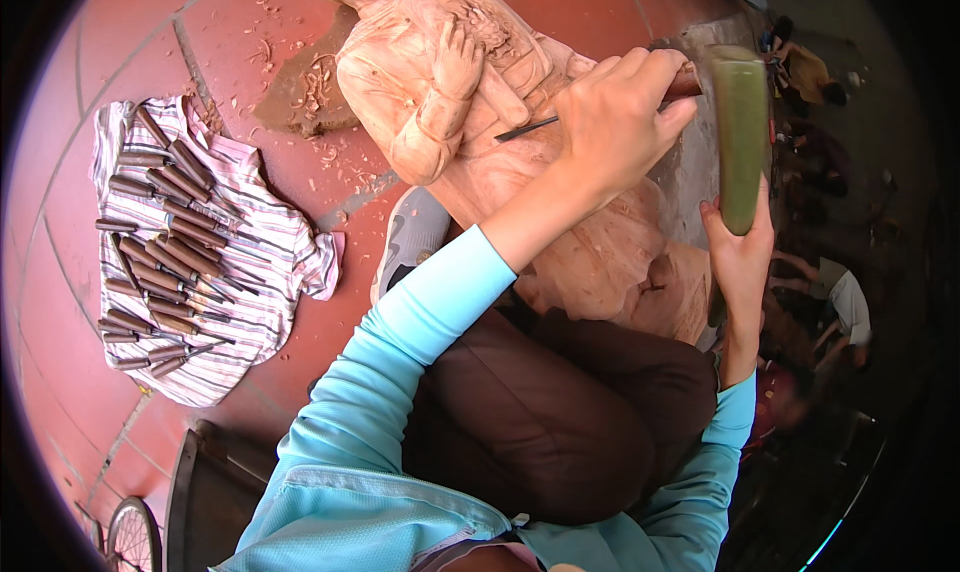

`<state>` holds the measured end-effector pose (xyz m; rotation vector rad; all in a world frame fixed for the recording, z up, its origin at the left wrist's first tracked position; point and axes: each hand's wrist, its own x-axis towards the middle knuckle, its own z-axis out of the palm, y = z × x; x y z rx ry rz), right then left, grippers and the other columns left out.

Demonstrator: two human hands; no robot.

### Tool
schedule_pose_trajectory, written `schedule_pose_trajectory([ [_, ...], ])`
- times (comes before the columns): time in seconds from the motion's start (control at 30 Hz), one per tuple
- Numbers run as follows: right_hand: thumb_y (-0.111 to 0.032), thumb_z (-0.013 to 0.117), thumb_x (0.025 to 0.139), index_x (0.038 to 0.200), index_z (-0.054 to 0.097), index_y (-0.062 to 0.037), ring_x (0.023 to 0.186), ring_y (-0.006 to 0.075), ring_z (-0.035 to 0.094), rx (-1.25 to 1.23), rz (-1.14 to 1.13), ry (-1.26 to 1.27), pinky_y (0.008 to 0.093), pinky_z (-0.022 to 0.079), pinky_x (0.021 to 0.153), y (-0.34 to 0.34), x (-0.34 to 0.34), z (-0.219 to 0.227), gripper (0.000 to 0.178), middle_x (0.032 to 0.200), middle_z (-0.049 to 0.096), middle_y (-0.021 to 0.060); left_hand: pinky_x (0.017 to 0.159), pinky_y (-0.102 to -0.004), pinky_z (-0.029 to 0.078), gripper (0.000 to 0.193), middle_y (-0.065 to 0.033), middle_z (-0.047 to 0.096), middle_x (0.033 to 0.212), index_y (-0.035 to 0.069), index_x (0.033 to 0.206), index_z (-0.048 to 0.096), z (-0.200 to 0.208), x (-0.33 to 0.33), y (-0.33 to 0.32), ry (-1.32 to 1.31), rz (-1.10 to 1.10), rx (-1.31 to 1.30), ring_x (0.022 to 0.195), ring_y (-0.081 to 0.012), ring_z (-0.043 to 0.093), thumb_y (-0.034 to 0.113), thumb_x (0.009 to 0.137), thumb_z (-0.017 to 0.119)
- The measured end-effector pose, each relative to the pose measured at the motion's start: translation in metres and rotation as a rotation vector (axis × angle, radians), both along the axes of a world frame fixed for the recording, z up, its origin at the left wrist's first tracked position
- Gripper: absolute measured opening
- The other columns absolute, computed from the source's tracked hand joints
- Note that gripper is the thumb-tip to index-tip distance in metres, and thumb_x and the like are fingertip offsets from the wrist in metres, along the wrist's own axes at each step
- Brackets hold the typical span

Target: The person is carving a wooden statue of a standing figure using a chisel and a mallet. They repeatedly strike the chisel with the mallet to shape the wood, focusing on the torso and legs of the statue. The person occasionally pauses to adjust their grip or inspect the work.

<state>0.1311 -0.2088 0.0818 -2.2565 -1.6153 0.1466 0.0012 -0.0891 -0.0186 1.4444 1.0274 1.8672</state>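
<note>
A large carved wooden figure lies across in front of my knees, its top cut off by the picture's edge. One of its carved hands rests on its chest. My left hand is closed around a chisel, whose brown handle end sticks out on the right. The chisel's dark blade points left, its tip at the wood below the carved forearm. My right hand grips a green mallet from below and holds it upright. The mallet head stands just right of the chisel's handle end, with a small gap between them.
Many brown-handled chisels lie on a striped cloth at left. Shavings litter the red tiled floor and a brown slab. A grey shoe touches the carving. A bicycle wheel shows lower left; people are at right.
</note>
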Motion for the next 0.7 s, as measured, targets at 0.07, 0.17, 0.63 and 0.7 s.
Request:
schedule_pose_trajectory([
  [0.07,0.004,0.063,0.080,0.143,0.044,-0.0087,0.095,0.0148,0.063,0.012,-0.001,0.019,0.0280,0.048,0.086,-0.001,0.001,0.000,0.067,0.110,0.066,0.0086,0.054,-0.0325,0.049,0.019,-0.0029,0.065,0.074,0.010,0.089,0.066,-0.001,0.000,-0.001,-0.013,-0.014,-0.013,0.063,-0.0215,0.064,0.014,0.071,0.072],
  [0.17,0.004,0.063,0.080,0.143,0.045,-0.0092,0.089,0.0123,0.062,-0.005,-0.058,0.091,0.0266,0.049,0.083,-0.001,0.003,0.001,0.068,0.104,0.066,0.0063,0.054,-0.0325,0.049,0.019,-0.0030,0.065,0.075,0.010,0.089,0.066,0.000,0.000,-0.001,-0.025,-0.025,-0.018,0.064,-0.0218,0.064,0.014,0.071,0.072],
  [0.63,0.004,0.062,0.081,0.143,0.043,-0.0078,0.109,0.0167,0.062,-0.009,-0.039,0.077,0.0291,0.047,0.092,-0.002,0.000,0.005,0.066,0.129,0.062,0.0120,0.057,-0.0319,0.050,0.019,-0.0032,0.066,0.075,0.010,0.089,0.067,-0.001,-0.005,-0.003,-0.028,-0.028,-0.015,0.065,-0.0212,0.065,0.014,0.072,0.072],
  [0.7,0.005,0.063,0.081,0.139,0.046,-0.0057,0.098,0.0135,0.058,0.006,-0.057,0.112,0.0266,0.046,0.086,-0.006,0.003,0.002,0.062,0.114,0.060,0.0077,0.056,-0.0314,0.049,0.019,-0.0033,0.066,0.075,0.009,0.089,0.067,0.002,-0.007,-0.005,-0.033,-0.027,-0.001,0.064,-0.0208,0.065,0.013,0.071,0.073],
])
